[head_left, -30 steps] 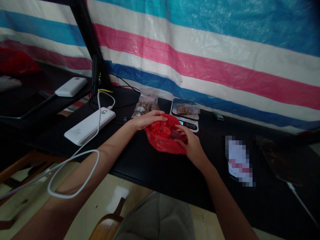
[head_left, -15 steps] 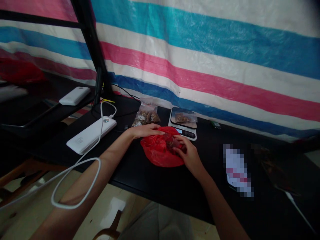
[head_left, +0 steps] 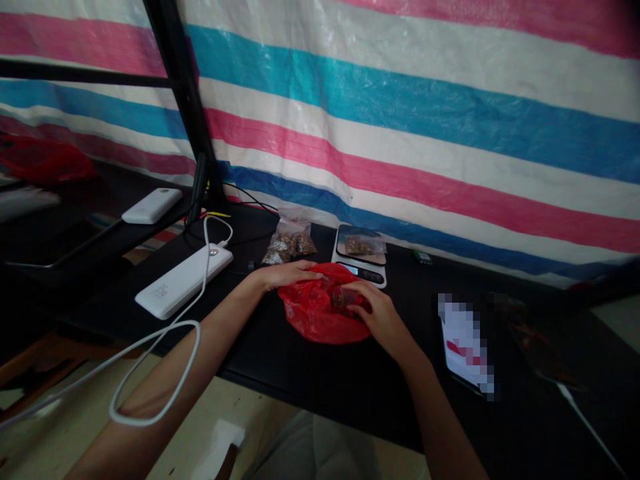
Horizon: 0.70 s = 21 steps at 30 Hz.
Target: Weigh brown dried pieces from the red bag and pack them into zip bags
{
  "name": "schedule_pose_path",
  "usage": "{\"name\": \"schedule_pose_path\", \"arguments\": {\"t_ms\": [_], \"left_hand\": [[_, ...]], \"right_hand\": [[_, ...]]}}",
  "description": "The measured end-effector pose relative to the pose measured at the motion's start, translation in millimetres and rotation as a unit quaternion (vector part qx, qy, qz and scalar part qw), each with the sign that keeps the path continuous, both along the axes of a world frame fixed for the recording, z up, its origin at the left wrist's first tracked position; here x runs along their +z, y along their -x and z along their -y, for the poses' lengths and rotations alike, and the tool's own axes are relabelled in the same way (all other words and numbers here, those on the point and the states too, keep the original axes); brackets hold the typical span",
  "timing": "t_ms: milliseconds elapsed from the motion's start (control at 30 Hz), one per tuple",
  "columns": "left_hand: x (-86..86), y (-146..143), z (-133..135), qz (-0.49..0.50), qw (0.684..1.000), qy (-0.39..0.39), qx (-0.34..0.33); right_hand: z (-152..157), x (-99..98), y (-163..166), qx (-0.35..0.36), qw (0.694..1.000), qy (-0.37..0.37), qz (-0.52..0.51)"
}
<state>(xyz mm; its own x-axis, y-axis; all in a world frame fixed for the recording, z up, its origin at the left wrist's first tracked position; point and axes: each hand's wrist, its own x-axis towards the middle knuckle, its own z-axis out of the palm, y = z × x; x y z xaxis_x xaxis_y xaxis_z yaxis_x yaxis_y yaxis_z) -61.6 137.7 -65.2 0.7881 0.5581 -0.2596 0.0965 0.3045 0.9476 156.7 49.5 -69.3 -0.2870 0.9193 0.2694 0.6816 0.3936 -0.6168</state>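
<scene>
A crumpled red plastic bag [head_left: 315, 313] lies on the black table [head_left: 300, 373] in front of me. My left hand [head_left: 285, 275] rests on the bag's upper left edge, fingers closed over the plastic. My right hand [head_left: 377, 313] reaches into the bag's mouth from the right, fingers pinched around small dark contents I cannot make out. Just behind the bag stands a small white kitchen scale [head_left: 361, 255] with a clear pouch of brown pieces [head_left: 361, 244] on its platform. Another clear pouch of brown pieces [head_left: 289, 244] sits left of the scale.
A white power bank [head_left: 183, 281] with a looping white cable [head_left: 150, 360] lies at the table's left. A second white power bank [head_left: 151, 205] sits on a lower shelf. A phone [head_left: 465, 343] lies to the right. A striped tarp [head_left: 425, 133] hangs behind.
The view has tilted upward, so the table sits lower in frame. The bag has been lowered flatter onto the table, and my right hand has pushed deeper into its opening.
</scene>
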Motion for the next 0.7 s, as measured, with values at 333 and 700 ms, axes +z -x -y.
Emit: {"name": "schedule_pose_path", "arguments": {"t_ms": [333,700], "left_hand": [[-3.3,-11,6,0.076,0.991,0.078,0.072],[-2.7,-14,-2,0.066,0.989,0.009,0.129]], "right_hand": [[8,11.0,-2,0.029,0.999,0.031,0.005],[-1,-9.9,1,0.020,0.980,0.092,-0.174]]}}
